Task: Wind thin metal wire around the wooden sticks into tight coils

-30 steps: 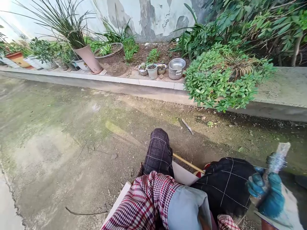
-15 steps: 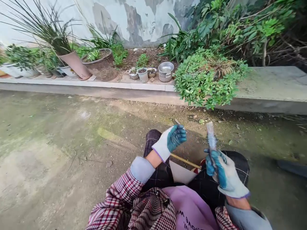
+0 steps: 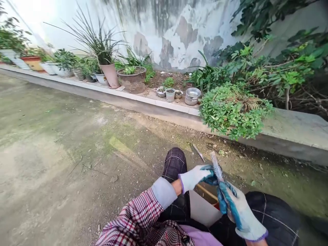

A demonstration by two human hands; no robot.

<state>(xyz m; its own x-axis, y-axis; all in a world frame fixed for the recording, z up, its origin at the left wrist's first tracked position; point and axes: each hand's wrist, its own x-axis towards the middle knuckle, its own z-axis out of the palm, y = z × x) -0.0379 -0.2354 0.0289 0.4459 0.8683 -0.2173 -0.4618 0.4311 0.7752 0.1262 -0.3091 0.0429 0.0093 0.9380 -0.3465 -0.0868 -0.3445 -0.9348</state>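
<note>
Both my hands wear white gloves with blue-green palms. My right hand (image 3: 237, 212) is closed round the lower end of a thin grey brush-like tool (image 3: 216, 167) that points up and away from me. My left hand (image 3: 196, 177) reaches across and its fingers pinch the tool's middle, just above the right hand. The hands meet above my knees in dark checked trousers (image 3: 174, 164). A plaid sleeve with a grey cuff (image 3: 164, 193) covers my left forearm.
A wooden stick (image 3: 206, 192) lies below the hands by a white board (image 3: 198, 212). A small metal bar (image 3: 198, 152) lies on the dirt ground. A concrete ledge (image 3: 153, 102) carries potted plants, a steel bowl (image 3: 192, 95) and a leafy bush (image 3: 230, 111).
My left hand came up from my lap, then moved right and took hold of the tool. My right hand brought the tool in from the far right. The view tilted up.
</note>
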